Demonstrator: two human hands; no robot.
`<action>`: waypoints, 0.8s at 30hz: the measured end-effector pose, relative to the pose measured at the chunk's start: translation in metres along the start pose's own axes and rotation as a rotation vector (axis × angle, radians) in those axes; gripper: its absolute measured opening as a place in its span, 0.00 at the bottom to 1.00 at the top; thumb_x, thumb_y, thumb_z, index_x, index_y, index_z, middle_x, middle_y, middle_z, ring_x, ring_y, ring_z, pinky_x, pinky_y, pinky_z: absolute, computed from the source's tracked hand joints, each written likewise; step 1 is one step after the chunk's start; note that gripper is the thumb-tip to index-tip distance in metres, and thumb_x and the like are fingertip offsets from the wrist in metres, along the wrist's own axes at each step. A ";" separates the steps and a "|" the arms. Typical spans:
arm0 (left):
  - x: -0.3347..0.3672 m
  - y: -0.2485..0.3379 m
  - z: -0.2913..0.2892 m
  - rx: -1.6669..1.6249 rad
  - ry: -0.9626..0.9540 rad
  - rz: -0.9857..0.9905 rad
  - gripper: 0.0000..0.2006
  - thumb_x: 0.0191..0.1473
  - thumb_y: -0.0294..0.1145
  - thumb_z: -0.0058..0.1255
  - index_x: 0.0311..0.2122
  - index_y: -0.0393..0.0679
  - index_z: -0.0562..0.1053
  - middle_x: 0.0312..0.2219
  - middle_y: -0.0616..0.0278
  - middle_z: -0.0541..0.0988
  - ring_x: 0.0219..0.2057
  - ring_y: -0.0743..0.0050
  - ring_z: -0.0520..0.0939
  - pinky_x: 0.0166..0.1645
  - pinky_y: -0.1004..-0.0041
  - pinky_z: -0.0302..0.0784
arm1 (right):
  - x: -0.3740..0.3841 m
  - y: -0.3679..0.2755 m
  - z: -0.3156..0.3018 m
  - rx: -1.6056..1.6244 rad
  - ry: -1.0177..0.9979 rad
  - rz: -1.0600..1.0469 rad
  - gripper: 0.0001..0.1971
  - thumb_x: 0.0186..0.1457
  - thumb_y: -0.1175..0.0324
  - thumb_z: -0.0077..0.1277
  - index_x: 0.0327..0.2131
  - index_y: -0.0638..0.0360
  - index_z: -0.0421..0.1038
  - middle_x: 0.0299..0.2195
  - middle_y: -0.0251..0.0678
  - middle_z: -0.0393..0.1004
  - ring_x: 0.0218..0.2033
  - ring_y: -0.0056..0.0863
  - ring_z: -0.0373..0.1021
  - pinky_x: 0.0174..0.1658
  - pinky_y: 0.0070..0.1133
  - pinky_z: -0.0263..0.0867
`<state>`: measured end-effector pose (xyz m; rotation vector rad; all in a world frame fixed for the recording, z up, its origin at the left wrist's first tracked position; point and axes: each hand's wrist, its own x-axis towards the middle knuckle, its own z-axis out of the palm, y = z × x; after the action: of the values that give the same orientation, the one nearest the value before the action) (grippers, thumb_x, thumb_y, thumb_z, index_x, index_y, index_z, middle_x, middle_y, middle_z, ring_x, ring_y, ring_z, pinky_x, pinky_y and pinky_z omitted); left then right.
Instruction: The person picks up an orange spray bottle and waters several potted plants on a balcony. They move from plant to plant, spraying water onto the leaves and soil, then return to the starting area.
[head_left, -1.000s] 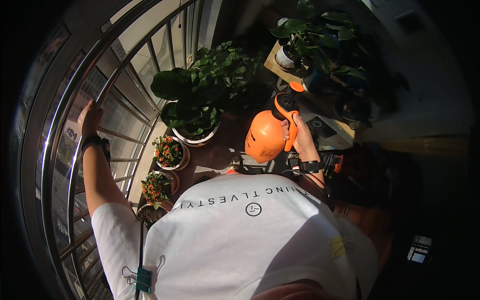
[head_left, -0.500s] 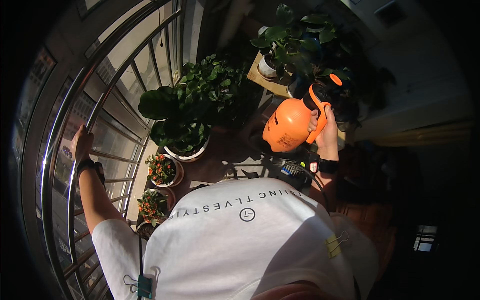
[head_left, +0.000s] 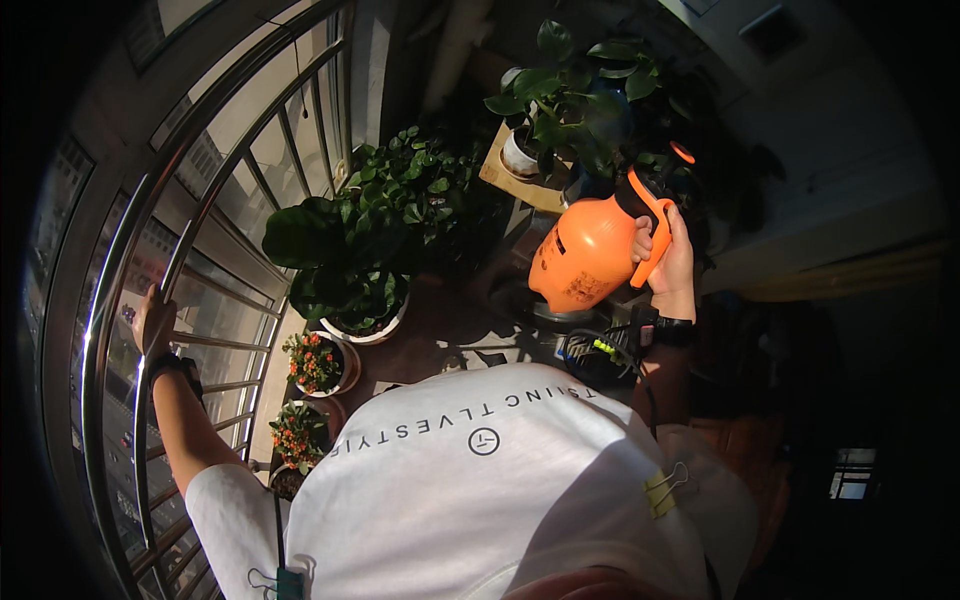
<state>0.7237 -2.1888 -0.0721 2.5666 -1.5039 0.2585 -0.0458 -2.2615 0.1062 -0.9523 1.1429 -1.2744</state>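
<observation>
An orange pump spray bottle (head_left: 580, 255) with a black neck hangs tilted in the air to the right of centre. My right hand (head_left: 676, 268) is closed round its orange handle, and the orange nozzle end (head_left: 683, 152) points away from me toward the dark leaves at the back. On the left, my left hand (head_left: 153, 322) grips a bar of the metal railing (head_left: 178, 262), its fingers partly hidden by the bar. No spray can be made out.
Between railing and bottle stands a large leafy plant (head_left: 345, 255) in a white pot, with two orange-flowered potted plants (head_left: 313, 362) nearer me. A white-potted plant (head_left: 520, 155) sits on a wooden stand (head_left: 497, 180) at the back. Dark furniture lies right.
My right hand and the spray bottle have shifted slightly right and tilted a little, with the nozzle turned. My left hand stays on the railing; the whole view has moved a little.
</observation>
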 end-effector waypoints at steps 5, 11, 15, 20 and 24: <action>0.005 -0.008 0.009 -0.013 0.016 0.026 0.17 0.49 0.37 0.46 0.46 0.48 0.72 0.39 0.48 0.79 0.40 0.43 0.79 0.44 0.53 0.75 | 0.029 -0.022 0.001 0.064 -0.072 -0.006 0.25 0.64 0.48 0.34 0.35 0.63 0.68 0.18 0.26 0.60 0.18 0.17 0.57 0.26 0.16 0.56; 0.004 -0.008 0.010 0.084 -0.001 0.008 0.16 0.50 0.37 0.46 0.45 0.48 0.73 0.37 0.49 0.79 0.39 0.44 0.79 0.43 0.54 0.76 | 0.053 -0.037 0.000 0.086 -0.116 0.009 0.22 0.63 0.50 0.36 0.38 0.64 0.67 0.19 0.25 0.60 0.19 0.17 0.57 0.26 0.16 0.56; 0.005 -0.007 0.008 0.154 -0.031 0.005 0.15 0.50 0.36 0.46 0.44 0.49 0.73 0.35 0.48 0.79 0.38 0.44 0.79 0.42 0.54 0.76 | 0.061 -0.047 -0.007 0.126 -0.118 0.026 0.23 0.62 0.49 0.38 0.38 0.63 0.67 0.19 0.24 0.59 0.19 0.16 0.56 0.26 0.16 0.56; 0.006 -0.013 0.013 0.154 -0.045 0.018 0.23 0.49 0.38 0.48 0.51 0.44 0.72 0.41 0.48 0.79 0.42 0.47 0.79 0.45 0.58 0.76 | 0.067 -0.073 -0.038 0.347 -0.176 0.024 0.23 0.60 0.48 0.41 0.38 0.63 0.67 0.18 0.23 0.58 0.18 0.15 0.56 0.25 0.15 0.56; 0.004 -0.016 0.018 -0.025 0.199 0.154 0.09 0.47 0.32 0.46 0.35 0.44 0.68 0.29 0.46 0.78 0.33 0.41 0.79 0.38 0.51 0.74 | 0.078 -0.108 -0.063 0.496 -0.231 -0.031 0.21 0.59 0.52 0.45 0.40 0.65 0.68 0.18 0.23 0.59 0.17 0.15 0.57 0.24 0.14 0.56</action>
<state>0.7405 -2.1886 -0.0898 2.3290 -1.6186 0.4955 -0.1344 -2.3443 0.1899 -0.7202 0.5927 -1.3483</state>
